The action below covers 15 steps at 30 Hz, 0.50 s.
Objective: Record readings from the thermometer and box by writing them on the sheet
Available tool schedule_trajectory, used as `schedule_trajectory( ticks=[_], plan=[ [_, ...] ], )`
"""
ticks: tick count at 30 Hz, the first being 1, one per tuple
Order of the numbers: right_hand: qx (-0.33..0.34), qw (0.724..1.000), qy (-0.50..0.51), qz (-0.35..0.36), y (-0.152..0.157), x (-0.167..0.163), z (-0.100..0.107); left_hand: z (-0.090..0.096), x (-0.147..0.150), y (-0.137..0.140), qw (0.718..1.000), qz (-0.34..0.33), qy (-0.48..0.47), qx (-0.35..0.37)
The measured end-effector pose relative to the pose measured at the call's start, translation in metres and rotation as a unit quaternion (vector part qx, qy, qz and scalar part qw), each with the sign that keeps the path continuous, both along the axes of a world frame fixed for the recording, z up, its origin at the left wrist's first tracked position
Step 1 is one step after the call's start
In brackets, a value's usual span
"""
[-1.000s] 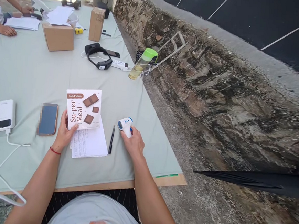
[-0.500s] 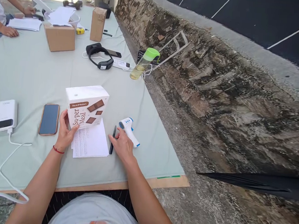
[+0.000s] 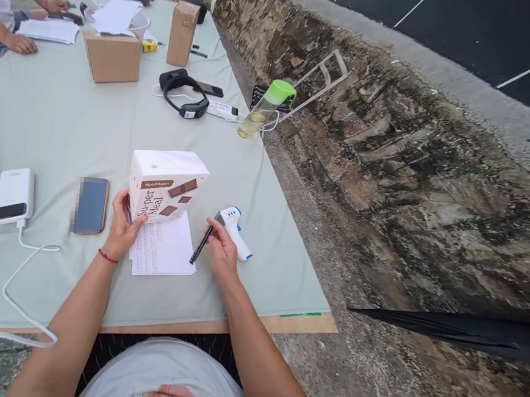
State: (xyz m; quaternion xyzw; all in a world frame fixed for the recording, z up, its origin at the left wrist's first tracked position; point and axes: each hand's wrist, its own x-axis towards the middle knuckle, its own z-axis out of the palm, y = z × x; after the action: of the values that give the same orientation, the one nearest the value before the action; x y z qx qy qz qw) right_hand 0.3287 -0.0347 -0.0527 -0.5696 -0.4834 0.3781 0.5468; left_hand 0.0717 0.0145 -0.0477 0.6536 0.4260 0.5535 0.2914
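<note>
My left hand (image 3: 122,227) grips the lower left corner of a white box (image 3: 169,185) printed "NutriMotion Su-per Meal" with brown bar pictures. The box is held upright over the far end of some paper sheets (image 3: 166,252), whose left side bears rows of writing. In my right hand (image 3: 222,250) a black pen (image 3: 200,246) is pinched between thumb and fingers, slanting down toward the sheets' right edge. Just beyond that hand lies a white and blue infrared thermometer (image 3: 237,233). A smartphone (image 3: 90,206) rests left of my left hand.
A white power bank (image 3: 15,194) with a cable lies at left. Farther off are a black headset (image 3: 185,97), a green-lidded bottle (image 3: 265,110) near the table's right edge, and cardboard boxes (image 3: 115,61). Another person's hand (image 3: 22,43) rests at far left. A stone wall (image 3: 388,153) runs along the right.
My right hand has picked the pen up off the table, and the pen now slants in its fingers. My left hand keeps its hold on the box. The whole view has shifted slightly.
</note>
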Motion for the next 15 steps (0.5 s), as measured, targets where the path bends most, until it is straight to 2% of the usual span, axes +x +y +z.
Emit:
schedule_trajectory(
  ticks=[2,4,9,15],
  plan=[
    [0.009,0.998,0.066,0.018,-0.002,-0.009,0.001,-0.002,-0.001,0.0,1.0,-0.006,0.012,-0.007],
    [0.014,0.996,0.088,0.022,-0.006,-0.019,0.002,-0.004,-0.002,0.001,1.0,-0.011,0.02,-0.019],
    [0.02,0.998,0.063,0.007,-0.019,-0.04,0.012,-0.004,-0.004,0.003,0.999,-0.012,0.009,-0.051],
    [0.017,0.996,0.065,0.056,-0.019,-0.059,0.018,-0.003,-0.006,-0.004,0.993,0.031,0.066,-0.089]
  ],
)
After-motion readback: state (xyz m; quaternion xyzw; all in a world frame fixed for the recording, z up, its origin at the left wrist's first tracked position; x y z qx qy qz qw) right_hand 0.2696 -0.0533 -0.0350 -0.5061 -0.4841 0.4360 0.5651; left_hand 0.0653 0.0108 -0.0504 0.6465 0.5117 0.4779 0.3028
